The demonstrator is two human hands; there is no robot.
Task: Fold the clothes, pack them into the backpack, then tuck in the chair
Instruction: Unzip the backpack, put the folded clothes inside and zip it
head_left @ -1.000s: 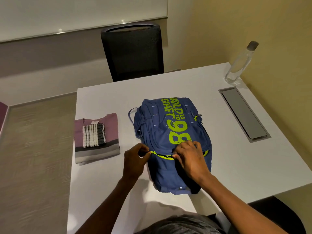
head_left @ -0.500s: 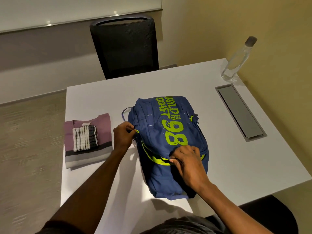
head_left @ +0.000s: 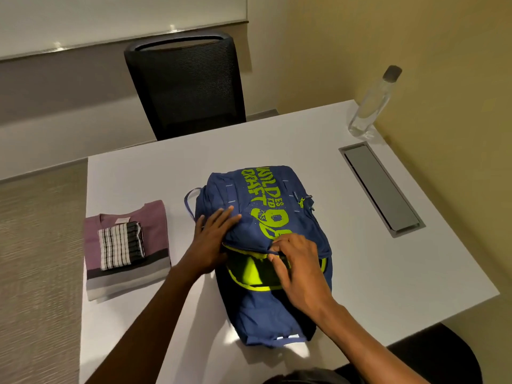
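On the table [head_left: 360, 259], my left hand [head_left: 210, 245] lies flat, fingers spread, steadying the backpack [head_left: 266, 217]; my right hand [head_left: 299, 261] pinches its flap — best lift wide.

Smooth white rectangular worktop [head_left: 277, 151] with a square-cut far-left corner. Clear plastic bottle with a grey cap [head_left: 374, 102] stands upright at the far-right corner, close to the yellow-beige wall [head_left: 415, 37]; just in front of it a long grey metal cable hatch [head_left: 381, 187] is set flush into the worktop, running along the right edge. Left of the worktop lies beige woven carpet [head_left: 36, 259], and a white board with a silver lower rail [head_left: 110, 20] spans the far wall.
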